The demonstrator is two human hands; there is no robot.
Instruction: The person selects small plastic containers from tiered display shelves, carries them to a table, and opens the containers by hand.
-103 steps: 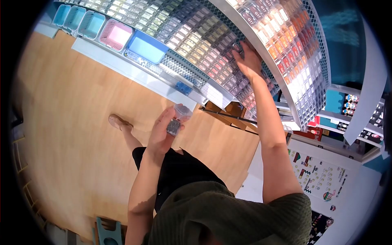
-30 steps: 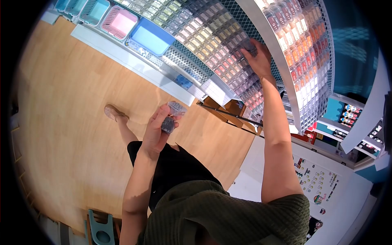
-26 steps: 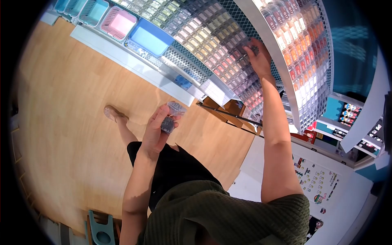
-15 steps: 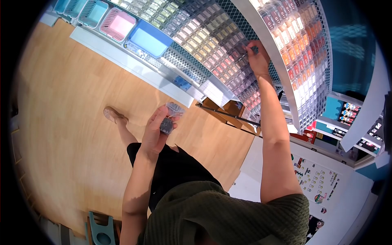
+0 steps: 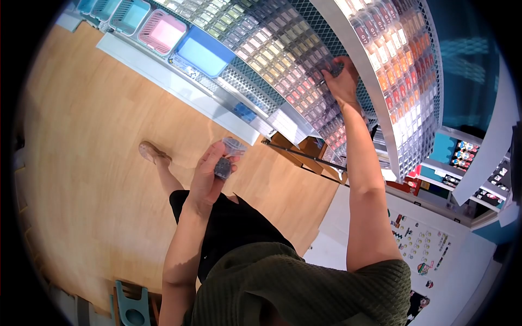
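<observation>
In my left hand is a small clear plastic box with dark grey contents, too small to make out singly. A clear lid-like piece stands up beside it at my fingertips. My right hand reaches up to the sloping rack, its thumb and fingers closed around a small greyish clear box. Rows of similar small clear boxes, in green, yellow, pink and purple tones, lie just left of and below that hand.
An upper tier of clear boxes overhangs my right forearm, with a white edge. Blue, pink and teal baskets stand at upper left. A teal chair-like piece is on the wood floor.
My right hand's thumb and fingers have spread wider around a greyish box at the rack. My left hand stays nearly in place with its box. The view has shifted slightly.
</observation>
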